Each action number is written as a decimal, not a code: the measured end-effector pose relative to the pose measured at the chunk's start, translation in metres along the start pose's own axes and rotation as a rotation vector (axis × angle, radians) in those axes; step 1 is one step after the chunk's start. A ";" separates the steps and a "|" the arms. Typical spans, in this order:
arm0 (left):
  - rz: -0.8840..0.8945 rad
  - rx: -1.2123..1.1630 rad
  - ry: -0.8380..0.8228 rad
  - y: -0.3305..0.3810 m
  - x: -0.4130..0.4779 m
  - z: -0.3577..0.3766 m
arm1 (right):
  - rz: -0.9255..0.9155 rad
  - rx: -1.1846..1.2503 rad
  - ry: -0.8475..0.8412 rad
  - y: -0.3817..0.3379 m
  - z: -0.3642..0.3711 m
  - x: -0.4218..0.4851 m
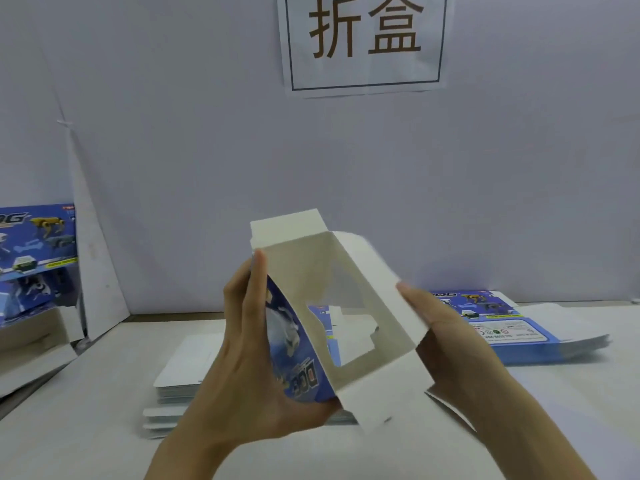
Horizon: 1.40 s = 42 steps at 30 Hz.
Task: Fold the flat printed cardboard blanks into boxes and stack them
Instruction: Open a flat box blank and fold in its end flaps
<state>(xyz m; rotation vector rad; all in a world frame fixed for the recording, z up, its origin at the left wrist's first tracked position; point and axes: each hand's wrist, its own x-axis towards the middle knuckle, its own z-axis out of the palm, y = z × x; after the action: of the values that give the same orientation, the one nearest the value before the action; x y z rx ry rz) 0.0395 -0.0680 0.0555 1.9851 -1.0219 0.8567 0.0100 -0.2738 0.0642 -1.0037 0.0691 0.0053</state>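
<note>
A half-opened cardboard box (349,278), white inside and blue-printed outside, is held up over the table between both hands. It has a cut-out window in one panel and loose flaps at both ends. My left hand (249,358) holds its printed left side, fingers straight up along the panel and the thumb under the near corner. My right hand (446,327) presses flat against its right wall. Under the box lies a stack of flat blanks (180,375), white side up. Another pile of flat blanks (512,327), printed side up, lies at the right.
Folded printed boxes (38,251) stand at the far left beside a leaning white board (93,271). A white wall with a paper sign (365,39) closes off the back of the table (86,427).
</note>
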 end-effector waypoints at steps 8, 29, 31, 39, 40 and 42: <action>-0.033 -0.131 -0.095 0.003 -0.012 0.012 | 0.124 -0.238 -0.013 0.004 -0.003 0.001; -0.039 0.089 -0.146 -0.003 -0.013 0.009 | -0.679 -0.336 0.125 -0.017 -0.013 -0.009; 0.011 0.156 -0.133 -0.002 -0.013 0.010 | -0.540 -0.186 0.056 -0.022 -0.013 -0.011; 0.040 0.188 -0.113 -0.003 -0.012 0.009 | -0.426 -0.190 0.090 -0.020 -0.017 -0.007; 0.039 0.189 -0.113 -0.003 -0.012 0.008 | -0.425 -0.191 0.099 -0.019 -0.016 -0.007; 0.046 0.209 -0.122 -0.002 -0.011 0.008 | -0.426 -0.191 0.110 -0.019 -0.014 -0.008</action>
<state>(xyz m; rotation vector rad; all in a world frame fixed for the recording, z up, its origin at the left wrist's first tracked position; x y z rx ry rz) 0.0382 -0.0697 0.0414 2.2197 -1.0885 0.9083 0.0020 -0.2954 0.0734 -1.1933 -0.0464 -0.4401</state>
